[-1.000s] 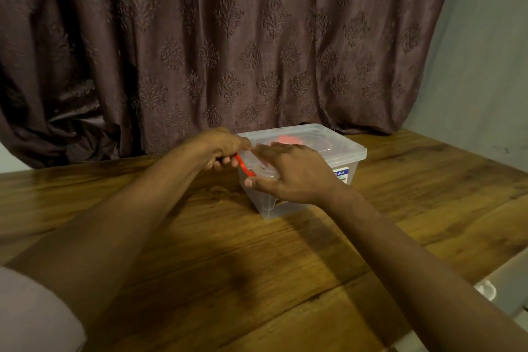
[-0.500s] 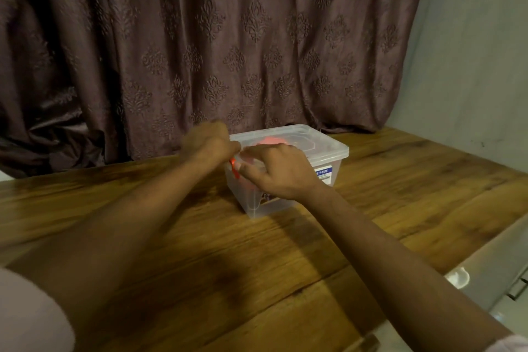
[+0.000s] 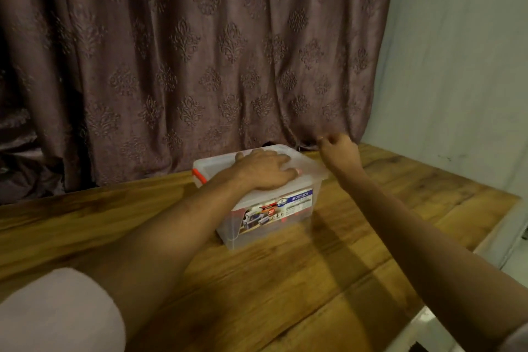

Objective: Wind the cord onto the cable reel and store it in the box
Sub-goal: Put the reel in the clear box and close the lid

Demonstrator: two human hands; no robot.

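A clear plastic box (image 3: 265, 217) with a printed label stands on the wooden table (image 3: 285, 280), its clear lid (image 3: 311, 167) on top. A red latch (image 3: 199, 176) shows on the lid's left end. My left hand (image 3: 264, 170) lies flat on the lid with straight fingers, pressing it. My right hand (image 3: 338, 150) hovers past the box's right end, its fingers curled and holding nothing that I can see. The reel and cord are hidden; only a red blur shows through the box wall.
A brown patterned curtain (image 3: 185, 66) hangs right behind the table. A pale wall (image 3: 463, 66) stands to the right. The table's right edge (image 3: 485, 240) runs close to my right arm, with a white surface below it.
Both hands left the red latch at the box's left end. My left hand moved onto the lid and lies flat there. My right hand swung over to the box's right end.
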